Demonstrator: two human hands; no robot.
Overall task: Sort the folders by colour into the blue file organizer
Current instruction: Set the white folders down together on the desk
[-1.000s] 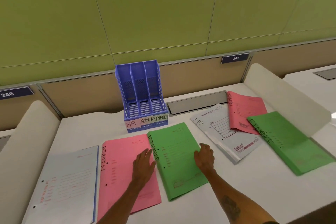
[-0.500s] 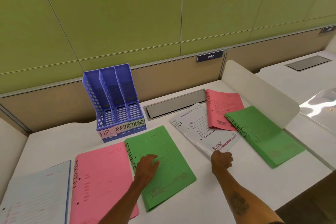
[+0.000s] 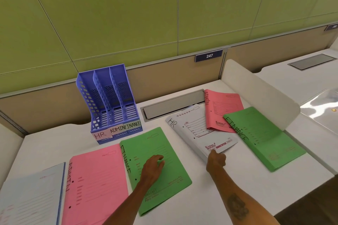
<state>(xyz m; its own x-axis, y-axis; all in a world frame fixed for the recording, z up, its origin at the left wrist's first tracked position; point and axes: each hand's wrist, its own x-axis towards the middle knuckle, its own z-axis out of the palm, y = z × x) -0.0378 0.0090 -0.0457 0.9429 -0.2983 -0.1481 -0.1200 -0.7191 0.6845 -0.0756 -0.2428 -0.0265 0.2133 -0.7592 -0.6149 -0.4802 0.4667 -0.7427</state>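
Blue file organizer [image 3: 111, 107] beyond the left hand [image 3: 152, 167], all three slots empty; six folders lying unsorted on desk [image 3: 45, 148]. Left hand flat, fingers spread, on green folder [image 3: 155, 153]. Right hand [image 3: 215, 160] curled at white HR folder [image 3: 199, 131] corner; grip unclear.

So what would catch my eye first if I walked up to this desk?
Probably the blue file organizer standing empty at the back, labelled HR, ADMIN, FINANCE. Then the pink, green and white folders spread flat across the desk, with the left hand on a green folder and the right hand at a white folder.
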